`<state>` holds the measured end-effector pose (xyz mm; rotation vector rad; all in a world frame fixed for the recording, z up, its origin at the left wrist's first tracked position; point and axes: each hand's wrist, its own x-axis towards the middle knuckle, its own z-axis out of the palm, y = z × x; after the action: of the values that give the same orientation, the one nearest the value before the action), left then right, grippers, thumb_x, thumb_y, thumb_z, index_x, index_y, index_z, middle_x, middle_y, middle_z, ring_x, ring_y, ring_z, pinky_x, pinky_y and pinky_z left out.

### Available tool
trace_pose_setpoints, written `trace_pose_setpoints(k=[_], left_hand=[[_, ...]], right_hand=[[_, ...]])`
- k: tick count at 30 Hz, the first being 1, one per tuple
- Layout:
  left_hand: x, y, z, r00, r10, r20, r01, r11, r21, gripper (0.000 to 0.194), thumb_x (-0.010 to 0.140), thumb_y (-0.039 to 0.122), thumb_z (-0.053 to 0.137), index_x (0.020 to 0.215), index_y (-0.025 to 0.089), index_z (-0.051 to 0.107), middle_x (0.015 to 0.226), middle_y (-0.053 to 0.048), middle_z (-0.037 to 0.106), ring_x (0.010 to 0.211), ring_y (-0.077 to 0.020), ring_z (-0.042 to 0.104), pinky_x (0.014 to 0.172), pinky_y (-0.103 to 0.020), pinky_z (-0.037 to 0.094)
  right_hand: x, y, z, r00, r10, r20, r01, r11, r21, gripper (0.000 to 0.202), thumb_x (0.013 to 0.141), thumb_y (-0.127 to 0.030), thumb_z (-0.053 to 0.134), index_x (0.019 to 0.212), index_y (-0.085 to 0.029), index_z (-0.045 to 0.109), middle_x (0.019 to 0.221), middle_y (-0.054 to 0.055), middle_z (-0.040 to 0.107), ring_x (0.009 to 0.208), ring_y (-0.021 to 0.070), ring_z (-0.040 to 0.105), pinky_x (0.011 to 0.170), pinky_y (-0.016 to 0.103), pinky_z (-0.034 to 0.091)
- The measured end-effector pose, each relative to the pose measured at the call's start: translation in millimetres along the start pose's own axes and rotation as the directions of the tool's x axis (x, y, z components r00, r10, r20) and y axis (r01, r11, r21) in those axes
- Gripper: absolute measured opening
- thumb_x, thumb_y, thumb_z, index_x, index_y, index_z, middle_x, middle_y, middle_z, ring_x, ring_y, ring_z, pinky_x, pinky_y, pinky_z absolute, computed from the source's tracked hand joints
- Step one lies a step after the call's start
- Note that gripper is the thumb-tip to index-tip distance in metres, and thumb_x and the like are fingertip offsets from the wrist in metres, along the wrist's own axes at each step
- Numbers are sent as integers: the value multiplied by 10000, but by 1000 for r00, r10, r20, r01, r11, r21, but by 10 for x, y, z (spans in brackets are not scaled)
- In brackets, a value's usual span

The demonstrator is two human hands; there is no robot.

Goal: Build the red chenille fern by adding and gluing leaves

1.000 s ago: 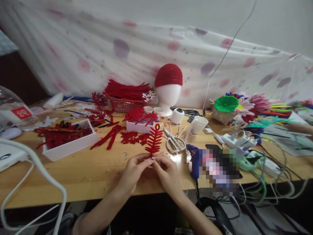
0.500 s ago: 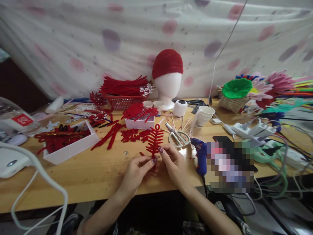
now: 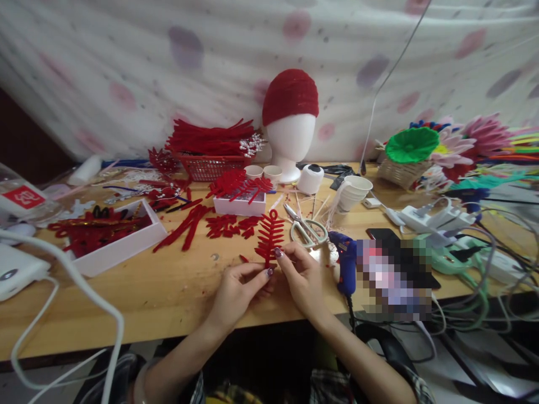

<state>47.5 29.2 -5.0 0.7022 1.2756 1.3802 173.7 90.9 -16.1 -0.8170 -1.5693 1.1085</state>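
A red fuzzy leaf-shaped sprig point(image 3: 270, 235), made of short stems set along a spine with a small loop on top, stands upright over the table's front. My left hand point(image 3: 242, 285) pinches its lower end between thumb and forefinger. My right hand point(image 3: 300, 276) is closed at the sprig's lower right side, thumb and forefinger together against a side stem. Whether the right fingertips grip that stem or something tiny is hard to make out. Just beyond lie short red fuzzy pieces point(image 3: 227, 225) and scissors point(image 3: 306, 229) with pale handles.
A blue glue gun point(image 3: 346, 262) and a phone point(image 3: 387, 247) lie to the right, near tangled cables and power strips. A white box point(image 3: 118, 244) of red pieces sits left. Behind stand a red basket point(image 3: 210, 167), a foam head point(image 3: 291, 137) and paper cups point(image 3: 353, 193).
The camera view has shifted slightly. My left hand keeps its pinch on the sprig, and my right fingers remain at its side, a little lower along the stems.
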Motion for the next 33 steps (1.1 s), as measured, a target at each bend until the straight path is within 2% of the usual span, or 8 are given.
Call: trace_pose_setpoints(k=[7,17,21,23,26,28,30,33], left_hand=[[24,-24,-47,1000,11,7,-10,999,-44,208,676,316,804,804,152,802,649,-25,738,565,-123,637,522,-194,521],[10,-25,-28,1000,-6,-15,5,999,-53,196,644,294,828,769,146,793,609,-20,719,541,-129,632,507,-205,515],[7,-9,-36,1000,-5,-9,4,998,-63,207,662,322,822,765,146,785,614,-21,719,554,-124,633,526,-198,511],[1,3,-41,1000,-10,-4,10,997,-73,225,668,337,819,775,144,779,642,-33,733,555,-124,638,532,-201,515],[-13,16,-46,1000,-14,7,15,996,-88,245,665,346,822,782,137,771,670,-48,744,542,-118,638,524,-198,517],[-21,18,-47,1000,-12,16,14,995,-99,249,657,343,829,774,132,768,661,-45,740,535,-111,634,520,-189,517],[-27,14,-48,1000,-11,12,12,994,-110,248,652,338,836,766,130,765,642,-35,729,529,-104,630,521,-181,519],[-35,-1,-51,1000,-6,-12,5,992,-128,254,657,350,839,760,133,754,653,-28,726,524,-97,625,521,-176,525]], right_hand=[[-31,-33,-1,990,73,117,-81,994,66,165,901,-355,597,826,-208,599,754,-12,573,680,138,530,625,258,423],[-25,14,17,996,43,72,-47,998,52,161,901,-344,593,815,-208,588,755,-6,577,685,141,542,634,261,442],[1,-237,-83,992,69,105,-52,986,-157,158,908,-349,562,840,-212,601,729,1,602,644,146,558,572,255,427],[-29,-443,-253,963,120,241,2,892,-451,185,882,-342,602,743,-218,604,602,-22,572,525,131,508,488,250,353],[-152,-661,-636,908,240,343,132,613,-779,493,868,-490,608,470,-219,506,407,-20,482,373,110,415,415,274,213],[-231,-678,-915,940,275,200,79,396,-915,571,824,-615,597,413,-230,503,377,9,503,330,118,392,411,287,182],[-253,-605,-1154,963,260,72,11,229,-973,563,821,-626,582,412,-241,539,393,36,530,322,131,399,411,286,182],[-157,-431,-1356,983,149,108,79,185,-980,313,855,-484,577,697,-255,721,557,68,645,420,165,501,439,283,215]])
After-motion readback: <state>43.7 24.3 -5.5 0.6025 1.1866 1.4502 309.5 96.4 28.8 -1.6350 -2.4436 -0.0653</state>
